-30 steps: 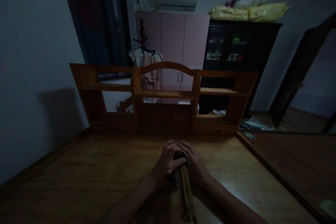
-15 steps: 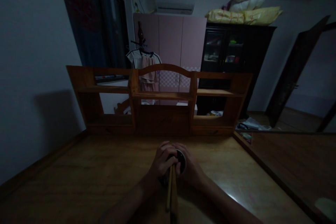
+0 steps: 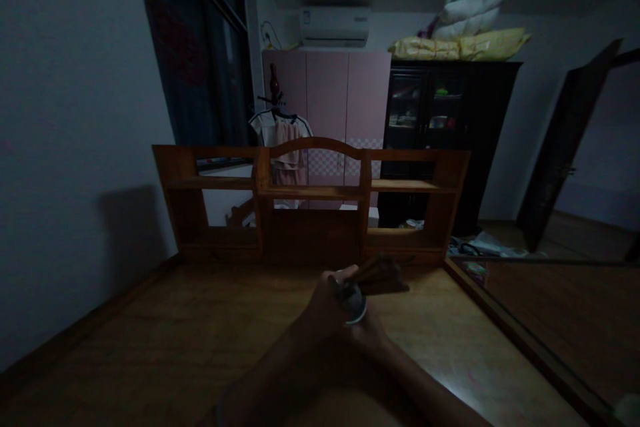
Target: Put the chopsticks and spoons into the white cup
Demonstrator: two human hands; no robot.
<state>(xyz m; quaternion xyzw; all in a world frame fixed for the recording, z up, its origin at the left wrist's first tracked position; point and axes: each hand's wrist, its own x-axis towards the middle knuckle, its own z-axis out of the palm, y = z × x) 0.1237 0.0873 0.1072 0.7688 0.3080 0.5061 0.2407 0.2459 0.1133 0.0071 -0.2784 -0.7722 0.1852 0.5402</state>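
Note:
In the dim head view both of my hands meet above the middle of the wooden desk. A small round cup point(image 3: 356, 307) with a pale rim is tilted between them. My right hand point(image 3: 369, 335) is closed around the cup from below and the right, its fingers mostly hidden. My left hand point(image 3: 327, 297) is closed at the cup's mouth on several long wooden sticks point(image 3: 381, 275), which look like chopsticks with a flatter wooden piece among them. They point away to the right and are smeared by motion. How far they sit in the cup I cannot tell.
A wooden shelf unit point(image 3: 311, 192) stands along the desk's point(image 3: 200, 333) back edge. A white wall point(image 3: 95, 147) borders the left, and a raised wooden edge point(image 3: 515, 327) runs down the right. Behind are pink point(image 3: 327, 93) and black cabinets point(image 3: 490, 127).
The wooden sticks have swung from pointing toward me to pointing away and right. The cup has turned with them, and my left hand has rotated over it. The view has tilted up slightly.

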